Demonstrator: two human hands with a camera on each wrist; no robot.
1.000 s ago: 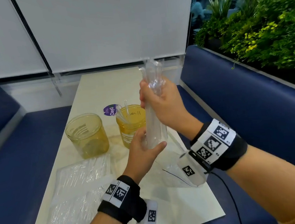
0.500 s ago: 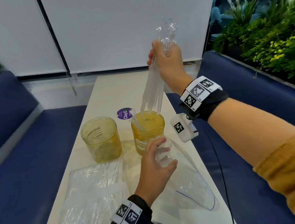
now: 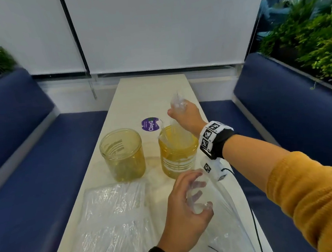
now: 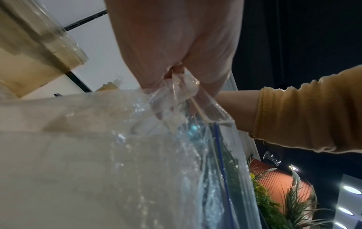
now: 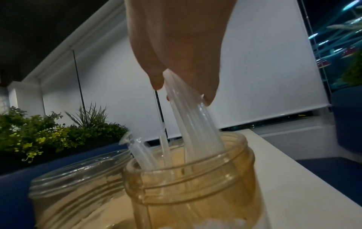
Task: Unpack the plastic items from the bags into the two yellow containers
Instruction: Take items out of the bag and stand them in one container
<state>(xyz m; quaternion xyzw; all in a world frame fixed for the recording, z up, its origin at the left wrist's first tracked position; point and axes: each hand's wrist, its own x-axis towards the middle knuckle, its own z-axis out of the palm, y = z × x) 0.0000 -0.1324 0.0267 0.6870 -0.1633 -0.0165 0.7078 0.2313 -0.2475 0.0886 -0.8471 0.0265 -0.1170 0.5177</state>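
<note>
Right hand [image 3: 186, 116] grips a bundle of clear plastic utensils [image 5: 188, 117] half-lowered into the right yellow translucent jar [image 3: 178, 155]; left hand [image 3: 185, 206] pinches the emptied clear zip bag [image 4: 195, 155]; the second full clear bag [image 3: 111, 221] remains.

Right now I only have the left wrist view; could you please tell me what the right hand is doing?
Observer: The right hand grips a bundle of clear plastic items, lower ends inside the right yellow container.
Operator: Thank you; is the left one filled?
Observer: The left yellow container looks empty.
Operator: Is any full bag left?
Observer: Yes, a full clear bag lies on the table, left of the left hand holding the zip bag.
</note>
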